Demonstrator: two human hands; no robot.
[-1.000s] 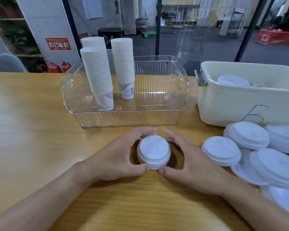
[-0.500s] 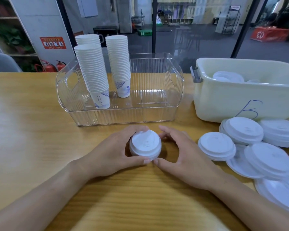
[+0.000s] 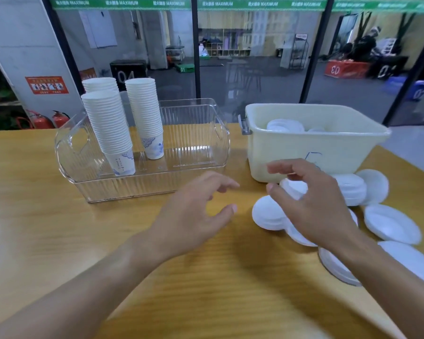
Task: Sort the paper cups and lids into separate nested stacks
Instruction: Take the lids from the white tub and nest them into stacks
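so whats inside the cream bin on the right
White lids show over the rim of the cream bin, piled at its back left. Its wall hides the bottom, so how many cannot be told.

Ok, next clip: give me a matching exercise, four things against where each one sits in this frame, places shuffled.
Things:
1. cup stacks
2. loose lids
3. cream tub
4. left hand

Places:
A. spread on the table at the right
B. over bare table, holding nothing
C. inside the clear bin
D. right of the clear bin, with lids inside

Pairs: 1-C, 2-A, 3-D, 4-B
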